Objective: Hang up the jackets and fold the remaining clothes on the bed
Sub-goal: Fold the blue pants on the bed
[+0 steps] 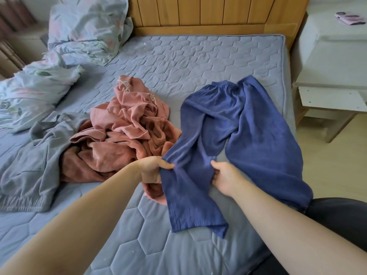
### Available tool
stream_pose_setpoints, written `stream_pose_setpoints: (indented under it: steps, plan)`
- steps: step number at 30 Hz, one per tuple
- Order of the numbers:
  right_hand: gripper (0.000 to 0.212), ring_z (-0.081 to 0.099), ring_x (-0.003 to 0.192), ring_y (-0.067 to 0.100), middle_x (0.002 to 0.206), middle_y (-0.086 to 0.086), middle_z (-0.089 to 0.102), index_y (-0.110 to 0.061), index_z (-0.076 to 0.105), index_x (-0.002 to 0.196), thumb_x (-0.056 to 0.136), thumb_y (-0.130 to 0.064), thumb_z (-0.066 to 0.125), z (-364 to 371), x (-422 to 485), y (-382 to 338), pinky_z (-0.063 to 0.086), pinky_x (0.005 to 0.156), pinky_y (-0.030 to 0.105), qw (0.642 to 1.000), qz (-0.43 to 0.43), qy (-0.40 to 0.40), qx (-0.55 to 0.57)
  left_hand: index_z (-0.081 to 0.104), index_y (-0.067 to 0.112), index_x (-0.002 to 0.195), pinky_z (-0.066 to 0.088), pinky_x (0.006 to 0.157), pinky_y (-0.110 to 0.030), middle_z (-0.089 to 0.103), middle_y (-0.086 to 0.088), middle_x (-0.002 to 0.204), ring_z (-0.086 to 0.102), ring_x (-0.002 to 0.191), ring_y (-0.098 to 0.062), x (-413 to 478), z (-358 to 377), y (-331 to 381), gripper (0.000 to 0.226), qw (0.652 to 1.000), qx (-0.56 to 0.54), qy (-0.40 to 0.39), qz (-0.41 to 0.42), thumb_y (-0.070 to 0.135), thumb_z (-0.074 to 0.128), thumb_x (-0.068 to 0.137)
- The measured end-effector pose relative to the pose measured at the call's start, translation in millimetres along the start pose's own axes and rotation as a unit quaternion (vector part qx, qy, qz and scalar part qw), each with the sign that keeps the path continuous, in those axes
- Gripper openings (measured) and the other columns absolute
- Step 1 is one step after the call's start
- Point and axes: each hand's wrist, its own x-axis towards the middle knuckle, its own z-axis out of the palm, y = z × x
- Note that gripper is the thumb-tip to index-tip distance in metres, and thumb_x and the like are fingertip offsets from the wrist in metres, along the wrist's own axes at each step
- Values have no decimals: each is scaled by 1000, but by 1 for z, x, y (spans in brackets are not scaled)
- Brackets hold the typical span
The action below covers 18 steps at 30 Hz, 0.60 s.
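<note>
Blue trousers [214, 120] on bed [178, 62]: long axis head-to-foot, waistband toward headboard [208, 14]. Left hand [153, 167] and right hand [224, 175] pinch opposite edges of one leg.

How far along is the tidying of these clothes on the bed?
Done: no folded garment shows yet. In hand: left hand and right hand grip one leg of the blue crinkled trousers, spread on the grey quilted mattress. Left: the crumpled salmon-pink garment and the rumpled grey garment, both unfolded.
</note>
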Motion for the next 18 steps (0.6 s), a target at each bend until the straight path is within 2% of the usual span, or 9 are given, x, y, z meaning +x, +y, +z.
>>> stream_pose_setpoints:
  steps: [2,4,6,7,9,11,12,16,18]
  plan:
    - [25,63,71,20,62,3,70,-9,60,94,103,-16,38,-9,-10,-13,50,58,30,998,-3,0,68,60,3,116,57,75,-39,71,-16,98,69,87,-28,0,5,-2,43,991,-119,29,48,18,71,77]
    - [31,59,47,14,47,1,61,-8,56,80,103,-20,39,-15,-21,-17,47,43,21,998,-9,15,57,62,11,112,55,78,-36,71,-11,96,68,88,-24,-3,14,-4,25,981,-165,54,87,23,56,91]
    - [35,41,30,9,35,-3,45,-11,46,66,99,-20,48,-17,-33,-17,37,36,15,999,-11,19,40,64,11,106,56,76,-35,73,-10,95,70,87,-23,-10,21,-7,41,988,-122,32,94,32,77,74]
    - [32,42,31,8,37,-3,47,-12,49,66,97,-18,52,-18,-37,-14,38,36,15,1000,-2,8,24,65,10,106,57,74,-35,72,-11,97,70,89,-24,-15,22,-11,60,994,-72,5,78,33,90,57]
    - [17,60,49,10,57,1,66,-9,62,79,94,-13,56,-18,-44,-6,51,51,20,997,44,-50,-49,63,9,111,55,83,-40,70,-11,107,68,99,-27,-25,24,-16,83,997,42,-54,24,30,98,38]
    - [13,67,68,13,76,3,73,-10,67,89,93,-9,55,-18,-48,5,52,67,25,983,75,-93,-136,66,8,109,52,90,-43,69,-13,110,66,104,-28,-33,26,-22,78,993,72,-89,13,25,98,39]
    - [14,67,72,15,78,3,72,-11,67,90,93,-8,54,-18,-48,9,50,70,26,980,73,-101,-157,69,7,106,54,87,-41,70,-14,108,67,101,-29,-38,28,-23,74,994,58,-89,19,22,98,40]
    - [23,67,80,19,83,6,73,-9,62,106,100,-17,42,-11,-58,6,51,76,29,994,36,-99,-22,76,0,90,58,71,-35,72,-16,91,71,84,-28,-56,20,-27,63,996,-30,-60,62,19,98,33]
    - [27,65,100,27,99,11,71,-5,57,116,102,-20,40,4,-61,8,50,84,30,997,29,-70,-35,74,-3,85,58,63,-29,72,-15,80,71,72,-24,-68,23,-31,51,999,-17,-28,44,15,96,43]
